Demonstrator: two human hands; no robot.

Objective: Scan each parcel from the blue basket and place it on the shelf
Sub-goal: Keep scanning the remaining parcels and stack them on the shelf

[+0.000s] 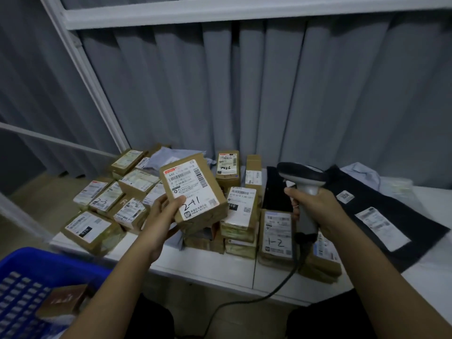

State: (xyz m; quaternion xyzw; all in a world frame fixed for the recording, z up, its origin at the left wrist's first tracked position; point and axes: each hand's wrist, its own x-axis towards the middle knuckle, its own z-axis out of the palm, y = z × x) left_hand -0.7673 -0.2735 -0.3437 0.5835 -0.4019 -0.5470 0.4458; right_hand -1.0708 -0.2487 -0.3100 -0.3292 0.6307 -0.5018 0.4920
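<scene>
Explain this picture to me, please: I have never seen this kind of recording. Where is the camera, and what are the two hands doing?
There is one picture, taken by a wide-angle camera on a person's head, looking forward and down. No robot is involved. The left hand holds up a brown parcel with its label facing the camera, marked 2-41 by hand. The right hand grips a corded barcode scanner. Below them a white shelf carries many labelled parcels, among them one marked 1-2, and dark mailing bags. At lower left is the blue basket, with at least one more box inside.
</scene>
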